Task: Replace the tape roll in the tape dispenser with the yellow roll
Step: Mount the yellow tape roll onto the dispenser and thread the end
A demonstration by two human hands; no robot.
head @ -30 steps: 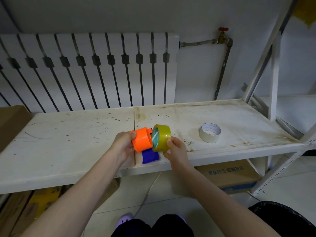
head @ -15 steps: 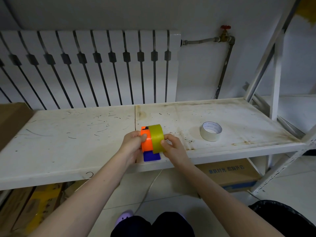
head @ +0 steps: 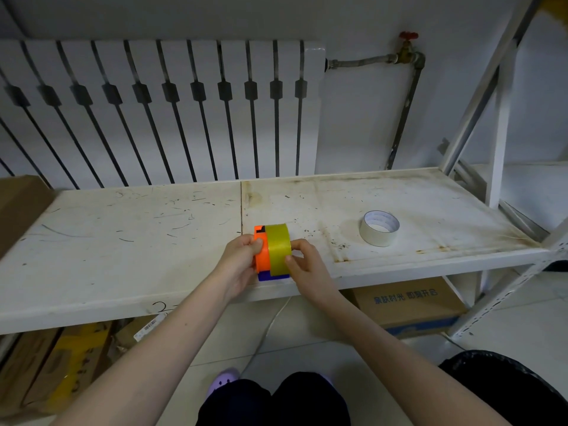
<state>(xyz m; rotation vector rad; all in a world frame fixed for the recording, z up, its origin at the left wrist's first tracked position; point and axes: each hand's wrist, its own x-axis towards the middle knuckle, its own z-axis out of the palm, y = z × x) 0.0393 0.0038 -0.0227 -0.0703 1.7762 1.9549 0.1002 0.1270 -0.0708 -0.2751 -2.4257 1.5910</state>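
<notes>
At the near edge of the shelf (head: 123, 256) we are seating the yellow roll (head: 278, 249) on the dispenser (head: 262, 256): left hand (head: 238, 265) grips its orange body, right hand (head: 307, 265) pinches the roll in its fingers, and next, we judge, it needs pressing squarely home.

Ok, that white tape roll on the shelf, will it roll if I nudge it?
Probably not: the white tape roll lies flat on the shelf, so it would likely slide. It looks thin-walled, so probably light.
</notes>
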